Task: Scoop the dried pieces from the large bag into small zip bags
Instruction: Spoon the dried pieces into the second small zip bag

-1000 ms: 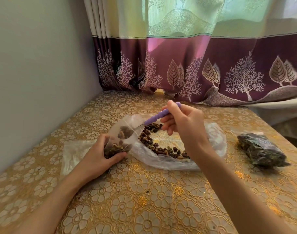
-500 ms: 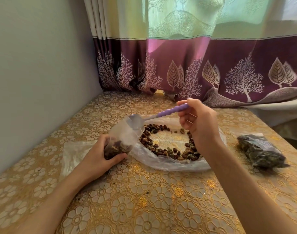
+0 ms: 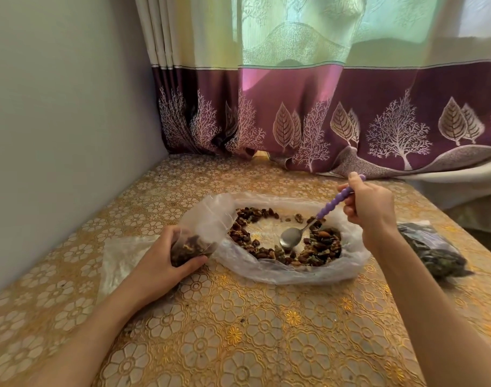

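A large clear bag [image 3: 289,272] lies open on the table, with brown dried pieces [image 3: 319,247] in a ring inside it. My right hand [image 3: 370,205] grips the purple handle of a metal spoon [image 3: 293,236]; its empty bowl is down in the large bag among the pieces. My left hand [image 3: 168,258] holds a small zip bag [image 3: 202,233] upright at the large bag's left edge. Dried pieces fill the small bag's bottom and its mouth stands open.
A filled small bag [image 3: 431,250] of dark pieces lies at the right, near the table edge. Empty clear bags [image 3: 121,258] lie flat under my left wrist. A wall runs along the left and a curtain [image 3: 322,113] hangs at the back.
My right hand has lifted the spoon out of the small bag, swung it right and lowered its empty bowl into the large bag. My left hand has held still.
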Demonstrator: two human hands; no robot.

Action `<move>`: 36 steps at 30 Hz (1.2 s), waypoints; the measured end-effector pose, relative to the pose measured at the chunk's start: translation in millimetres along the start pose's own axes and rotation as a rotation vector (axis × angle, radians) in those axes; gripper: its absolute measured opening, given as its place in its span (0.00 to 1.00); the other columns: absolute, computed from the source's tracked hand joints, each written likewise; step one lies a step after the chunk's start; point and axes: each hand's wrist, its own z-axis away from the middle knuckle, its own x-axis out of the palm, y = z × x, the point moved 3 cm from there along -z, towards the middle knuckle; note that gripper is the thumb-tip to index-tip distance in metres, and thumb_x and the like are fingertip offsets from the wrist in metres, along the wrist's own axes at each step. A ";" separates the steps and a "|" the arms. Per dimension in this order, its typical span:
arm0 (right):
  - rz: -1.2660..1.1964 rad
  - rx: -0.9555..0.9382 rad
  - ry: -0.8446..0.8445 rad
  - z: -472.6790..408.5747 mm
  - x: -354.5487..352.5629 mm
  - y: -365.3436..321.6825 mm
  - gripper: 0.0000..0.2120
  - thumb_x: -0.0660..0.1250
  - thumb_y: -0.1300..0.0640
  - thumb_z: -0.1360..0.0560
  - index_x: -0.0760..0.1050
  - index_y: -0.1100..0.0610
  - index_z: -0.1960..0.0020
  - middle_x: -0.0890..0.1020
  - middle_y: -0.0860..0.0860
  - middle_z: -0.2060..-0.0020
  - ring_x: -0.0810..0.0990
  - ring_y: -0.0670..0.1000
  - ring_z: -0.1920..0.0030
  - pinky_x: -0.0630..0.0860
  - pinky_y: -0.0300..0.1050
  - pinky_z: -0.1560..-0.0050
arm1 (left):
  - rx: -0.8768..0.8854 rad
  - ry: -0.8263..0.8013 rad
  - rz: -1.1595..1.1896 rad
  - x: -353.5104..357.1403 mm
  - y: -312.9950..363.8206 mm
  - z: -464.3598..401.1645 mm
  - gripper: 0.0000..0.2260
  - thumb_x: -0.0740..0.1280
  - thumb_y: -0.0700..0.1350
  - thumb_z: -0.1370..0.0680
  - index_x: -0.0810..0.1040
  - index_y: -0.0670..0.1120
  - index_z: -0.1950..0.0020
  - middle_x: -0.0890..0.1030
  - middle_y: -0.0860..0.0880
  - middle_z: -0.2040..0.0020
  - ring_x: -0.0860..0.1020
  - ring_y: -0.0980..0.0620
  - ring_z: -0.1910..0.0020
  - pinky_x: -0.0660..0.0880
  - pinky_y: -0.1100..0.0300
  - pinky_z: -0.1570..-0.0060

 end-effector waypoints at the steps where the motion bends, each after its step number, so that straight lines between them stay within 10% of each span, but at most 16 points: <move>1: 0.030 -0.001 -0.008 -0.5 -0.4 0.9 0.18 0.59 0.54 0.20 0.74 0.60 0.65 0.75 0.47 0.80 0.66 0.43 0.80 0.61 0.34 0.81 | 0.000 0.001 0.001 0.0 0.2 0.0 0.29 0.67 0.63 0.37 0.65 0.53 0.40 0.73 0.58 0.47 0.74 0.57 0.50 0.68 0.73 0.57; 36: -0.153 0.288 -0.138 7.4 18.2 15.1 0.15 0.56 0.57 0.19 0.73 0.63 0.60 0.75 0.54 0.70 0.70 0.47 0.72 0.67 0.33 0.79 | 0.021 0.016 -0.002 -1.8 6.5 1.1 0.31 0.67 0.65 0.39 0.65 0.55 0.41 0.71 0.66 0.51 0.71 0.73 0.57 0.66 0.81 0.63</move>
